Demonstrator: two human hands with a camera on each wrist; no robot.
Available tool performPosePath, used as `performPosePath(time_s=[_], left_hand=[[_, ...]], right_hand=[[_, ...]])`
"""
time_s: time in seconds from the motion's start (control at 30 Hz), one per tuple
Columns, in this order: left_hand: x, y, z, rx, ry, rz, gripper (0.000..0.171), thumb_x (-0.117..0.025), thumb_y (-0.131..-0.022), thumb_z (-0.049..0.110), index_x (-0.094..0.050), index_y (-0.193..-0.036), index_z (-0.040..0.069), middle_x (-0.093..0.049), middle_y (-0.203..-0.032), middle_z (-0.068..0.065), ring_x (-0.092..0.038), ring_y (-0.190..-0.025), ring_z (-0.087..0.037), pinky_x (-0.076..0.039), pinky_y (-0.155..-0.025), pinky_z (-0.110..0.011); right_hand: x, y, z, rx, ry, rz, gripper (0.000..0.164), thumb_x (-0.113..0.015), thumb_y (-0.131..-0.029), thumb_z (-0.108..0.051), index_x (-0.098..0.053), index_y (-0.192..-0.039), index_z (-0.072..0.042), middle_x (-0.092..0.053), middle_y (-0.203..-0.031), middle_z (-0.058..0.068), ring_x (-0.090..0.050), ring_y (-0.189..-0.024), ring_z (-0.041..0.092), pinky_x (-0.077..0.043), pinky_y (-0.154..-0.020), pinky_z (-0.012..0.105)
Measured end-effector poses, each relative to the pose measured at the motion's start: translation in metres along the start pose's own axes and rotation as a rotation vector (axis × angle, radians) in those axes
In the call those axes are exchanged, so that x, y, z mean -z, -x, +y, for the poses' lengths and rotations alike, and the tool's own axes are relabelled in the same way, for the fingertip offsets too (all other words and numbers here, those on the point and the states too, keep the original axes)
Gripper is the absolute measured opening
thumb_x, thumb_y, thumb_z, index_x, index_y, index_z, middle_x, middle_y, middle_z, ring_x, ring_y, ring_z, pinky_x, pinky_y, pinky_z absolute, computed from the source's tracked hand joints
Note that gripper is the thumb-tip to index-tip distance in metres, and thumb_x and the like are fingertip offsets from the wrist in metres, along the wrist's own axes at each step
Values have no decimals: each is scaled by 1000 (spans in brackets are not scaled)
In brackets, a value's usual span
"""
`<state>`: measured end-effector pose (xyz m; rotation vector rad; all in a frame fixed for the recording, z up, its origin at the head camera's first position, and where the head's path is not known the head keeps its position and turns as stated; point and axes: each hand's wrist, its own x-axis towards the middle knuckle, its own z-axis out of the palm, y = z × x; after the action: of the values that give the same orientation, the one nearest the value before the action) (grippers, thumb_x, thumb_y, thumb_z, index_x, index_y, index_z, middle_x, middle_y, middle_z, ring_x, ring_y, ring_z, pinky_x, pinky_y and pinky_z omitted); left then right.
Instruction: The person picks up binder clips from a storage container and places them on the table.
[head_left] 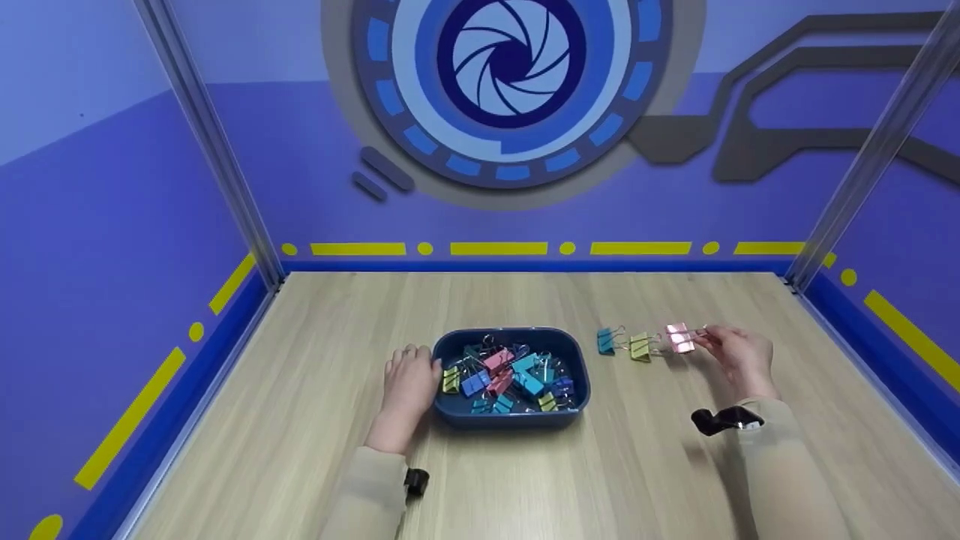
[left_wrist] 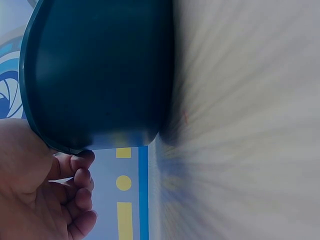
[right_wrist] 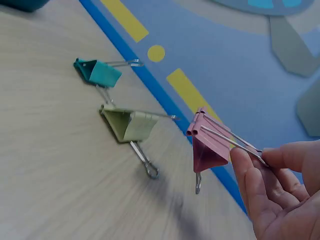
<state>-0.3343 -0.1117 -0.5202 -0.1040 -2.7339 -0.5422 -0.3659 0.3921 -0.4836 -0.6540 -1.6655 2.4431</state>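
Observation:
My right hand (head_left: 742, 358) pinches a wire handle of a pink binder clip (right_wrist: 210, 145) between thumb and fingers. The clip hangs just above the table in the right wrist view. To its left, a yellow-green binder clip (right_wrist: 135, 125) and a teal binder clip (right_wrist: 99, 73) stand in a row on the wood. My left hand (head_left: 407, 381) holds the left rim of a dark blue plastic box (head_left: 510, 421), its thumb at the edge and fingers curled outside. In the left wrist view, the box wall (left_wrist: 105, 75) hides part of the thumb. Several coloured binder clips (head_left: 499, 364) lie jumbled inside.
The light wood table (head_left: 337, 315) ends at a blue back wall (head_left: 300, 180) with yellow markings. Side panels (head_left: 97, 300) with metal posts (head_left: 217, 150) enclose it. A black wrist device (head_left: 726, 420) sits on the right sleeve.

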Motion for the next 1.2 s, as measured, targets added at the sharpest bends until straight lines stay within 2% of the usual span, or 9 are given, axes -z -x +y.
performPosePath(time_s=[0.13,0.3,0.57,0.7,0.8,0.93,1.03,1.1,1.2], left_hand=[[0,0,0,-8,-9,4,25,-62,-98,23,-67,-104,-1,-66,-103,-20,-59,-99,-38,-44,-85,-49],[-1,0,0,-27,-31,18,25,-62,-98,22,-67,-103,-2,-66,-102,-20,-59,-99,-39,-44,-84,-49],[-1,2,2,-62,-79,75,25,-64,-96,22,-67,-102,-2,-66,-100,-21,-58,-95,-39,-44,-81,-48],[0,3,3,-68,-100,87,24,-65,-96,22,-68,-100,-2,-66,-97,-20,-57,-94,-38,-43,-80,-47],[0,3,4,-72,-112,94,25,-65,-96,23,-68,-100,-2,-65,-96,-20,-58,-94,-39,-43,-80,-47],[0,3,5,-72,-115,95,26,-64,-97,23,-68,-101,-2,-66,-97,-20,-58,-95,-38,-43,-81,-47],[0,3,5,-66,-114,88,26,-64,-97,23,-69,-102,-2,-66,-97,-19,-58,-95,-38,-44,-81,-47],[0,3,5,-62,-109,82,26,-64,-97,23,-68,-102,-2,-66,-98,-19,-58,-95,-38,-44,-82,-47],[0,3,4,-63,-106,88,25,-65,-96,22,-68,-101,-2,-66,-96,-19,-58,-94,-38,-44,-81,-47]], right_hand=[[4,-2,3,-19,28,50,29,-55,-99,5,-69,-77,-9,-75,-76,5,-75,-75,14,-61,-80,26],[7,-4,6,-54,24,125,23,-57,-97,6,-69,-81,-6,-73,-76,7,-74,-74,15,-61,-79,27],[5,-10,14,31,131,156,22,-57,-95,7,-68,-82,-7,-69,-70,0,-69,-69,9,-59,-73,24],[4,-9,18,19,-15,129,26,-54,-95,11,-67,-77,-3,-68,-71,5,-68,-68,14,-59,-75,29],[3,-8,20,18,-32,113,28,-54,-95,10,-67,-74,-4,-68,-71,5,-68,-69,13,-59,-76,30],[4,-7,21,36,176,115,25,-56,-98,0,-68,-79,-13,-71,-72,-3,-71,-71,8,-59,-75,23],[4,-6,23,31,276,110,15,-56,-101,-7,-70,-94,-9,-72,-73,-6,-72,-73,6,-58,-74,21],[4,-6,23,19,309,114,14,-56,-101,-10,-70,-104,-7,-72,-73,-8,-72,-73,5,-58,-73,20],[4,-7,25,18,288,117,14,-57,-101,-9,-71,-102,-7,-72,-72,-8,-72,-71,5,-58,-72,20]])
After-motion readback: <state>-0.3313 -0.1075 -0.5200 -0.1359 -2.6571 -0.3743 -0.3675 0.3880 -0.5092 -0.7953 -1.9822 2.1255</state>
